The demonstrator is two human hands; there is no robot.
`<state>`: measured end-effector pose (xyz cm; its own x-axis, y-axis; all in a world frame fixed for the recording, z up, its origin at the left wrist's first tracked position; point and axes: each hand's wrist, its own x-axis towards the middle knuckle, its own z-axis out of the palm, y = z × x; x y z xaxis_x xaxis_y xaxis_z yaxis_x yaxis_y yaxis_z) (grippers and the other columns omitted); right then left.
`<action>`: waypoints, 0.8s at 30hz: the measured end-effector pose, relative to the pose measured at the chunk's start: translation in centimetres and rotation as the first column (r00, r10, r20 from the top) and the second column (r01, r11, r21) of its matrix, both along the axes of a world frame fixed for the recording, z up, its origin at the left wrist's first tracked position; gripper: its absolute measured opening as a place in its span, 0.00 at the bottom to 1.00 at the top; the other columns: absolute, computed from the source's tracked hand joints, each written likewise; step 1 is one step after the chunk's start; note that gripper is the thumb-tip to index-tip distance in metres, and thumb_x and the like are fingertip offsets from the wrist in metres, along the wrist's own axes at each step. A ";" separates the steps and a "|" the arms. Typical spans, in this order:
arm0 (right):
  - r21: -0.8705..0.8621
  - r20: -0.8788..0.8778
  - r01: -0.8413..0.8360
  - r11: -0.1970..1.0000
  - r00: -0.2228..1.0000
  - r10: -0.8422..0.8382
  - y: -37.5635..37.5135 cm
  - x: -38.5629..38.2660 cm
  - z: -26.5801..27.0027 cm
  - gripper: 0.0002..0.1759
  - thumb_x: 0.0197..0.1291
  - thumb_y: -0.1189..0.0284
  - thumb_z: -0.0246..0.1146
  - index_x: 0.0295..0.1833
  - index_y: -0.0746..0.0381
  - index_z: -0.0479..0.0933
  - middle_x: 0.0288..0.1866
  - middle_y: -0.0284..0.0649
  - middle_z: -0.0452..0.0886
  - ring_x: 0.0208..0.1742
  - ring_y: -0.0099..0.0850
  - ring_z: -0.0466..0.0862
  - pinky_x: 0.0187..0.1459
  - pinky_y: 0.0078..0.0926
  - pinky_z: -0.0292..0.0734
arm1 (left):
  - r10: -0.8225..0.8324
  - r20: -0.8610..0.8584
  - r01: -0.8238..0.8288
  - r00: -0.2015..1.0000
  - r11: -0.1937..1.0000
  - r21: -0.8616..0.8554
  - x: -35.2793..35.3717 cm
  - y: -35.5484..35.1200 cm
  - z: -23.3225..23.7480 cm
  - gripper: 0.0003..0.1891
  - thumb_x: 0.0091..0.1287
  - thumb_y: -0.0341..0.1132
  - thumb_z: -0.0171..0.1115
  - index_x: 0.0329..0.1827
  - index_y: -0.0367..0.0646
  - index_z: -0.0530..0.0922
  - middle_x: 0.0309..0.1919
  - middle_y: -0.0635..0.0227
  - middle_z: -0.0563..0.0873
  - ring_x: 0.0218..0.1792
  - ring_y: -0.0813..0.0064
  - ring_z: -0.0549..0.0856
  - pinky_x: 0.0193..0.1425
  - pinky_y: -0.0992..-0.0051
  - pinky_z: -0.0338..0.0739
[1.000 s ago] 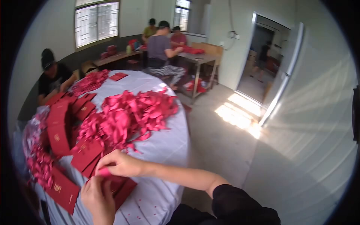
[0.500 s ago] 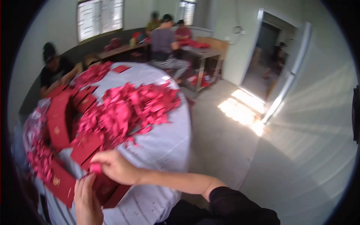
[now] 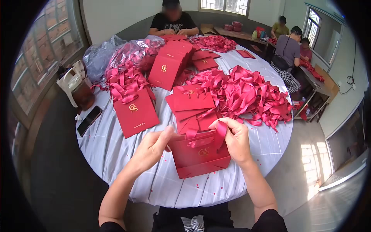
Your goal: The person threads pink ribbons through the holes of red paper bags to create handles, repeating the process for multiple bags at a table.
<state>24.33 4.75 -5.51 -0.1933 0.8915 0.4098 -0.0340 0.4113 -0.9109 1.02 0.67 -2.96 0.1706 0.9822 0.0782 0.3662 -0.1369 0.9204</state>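
Observation:
A red paper gift bag [image 3: 201, 160] with a gold logo stands partly opened in front of me, a ribbon handle across its upper front. My left hand [image 3: 150, 150] is closed at the bag's top left edge, its fingertips partly hidden. At the top right corner, my right hand [image 3: 236, 141] pinches a pink-red ribbon [image 3: 221, 134] between thumb and fingers. Just behind are several flat red bags [image 3: 193, 101] in an overlapping stack. A large heap of loose ribbons [image 3: 251, 96] lies beyond my right hand.
Left of the stack lie bags with ribbon handles [image 3: 136, 113] and a clear plastic bag [image 3: 102, 56]. A phone [image 3: 89, 120] and a jug [image 3: 79, 91] sit at the table's left edge. A co-worker [image 3: 174, 21] sits across the white-covered table [image 3: 154, 189]; other people work farther back.
My view has swung left and now faces the table squarely. My hands, close together at a ribbon before, are now apart on either side of the bag.

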 end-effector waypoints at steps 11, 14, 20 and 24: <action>0.134 0.062 0.099 0.986 0.992 -0.108 -1.1 -0.4 -0.4 0.08 0.66 0.82 0.54 0.41 0.71 0.79 0.36 0.39 0.84 0.41 0.23 0.83 0.46 0.20 0.76 | 0.136 -0.143 -0.087 0.980 0.950 0.301 4.1 2.7 0.6 0.08 0.65 0.29 0.60 0.32 0.31 0.76 0.24 0.49 0.81 0.29 0.55 0.84 0.33 0.67 0.74; 0.156 0.071 0.145 0.977 0.985 -0.157 -1.5 -0.5 -0.4 0.08 0.66 0.83 0.53 0.41 0.70 0.79 0.36 0.39 0.84 0.41 0.23 0.82 0.46 0.20 0.75 | 0.268 -0.042 -0.241 0.962 0.917 0.318 4.9 2.9 -0.4 0.07 0.64 0.27 0.59 0.32 0.32 0.72 0.23 0.46 0.77 0.27 0.46 0.78 0.32 0.63 0.72; 0.195 0.076 0.195 0.961 0.974 -0.213 -2.1 -0.9 -1.1 0.18 0.53 0.90 0.49 0.48 0.72 0.77 0.41 0.46 0.84 0.42 0.26 0.82 0.45 0.25 0.77 | 0.255 0.152 -0.296 0.955 0.859 0.417 5.3 2.6 -2.6 0.02 0.67 0.24 0.56 0.38 0.34 0.74 0.26 0.60 0.78 0.29 0.76 0.76 0.34 0.72 0.72; 0.182 -0.027 0.257 0.949 0.966 -0.257 -0.2 -1.5 -3.0 0.10 0.59 0.82 0.54 0.46 0.73 0.74 0.24 0.48 0.72 0.29 0.23 0.74 0.33 0.29 0.71 | 0.335 0.088 -0.337 0.938 0.826 0.452 2.1 4.8 -7.0 0.10 0.69 0.26 0.57 0.49 0.30 0.73 0.36 0.63 0.81 0.38 0.74 0.80 0.43 0.77 0.74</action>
<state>22.86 4.55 -8.55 0.0339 0.8206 0.5705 0.0920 0.5658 -0.8194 3.12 5.47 -10.00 -0.1652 0.8330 0.5280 0.4625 -0.4074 0.7874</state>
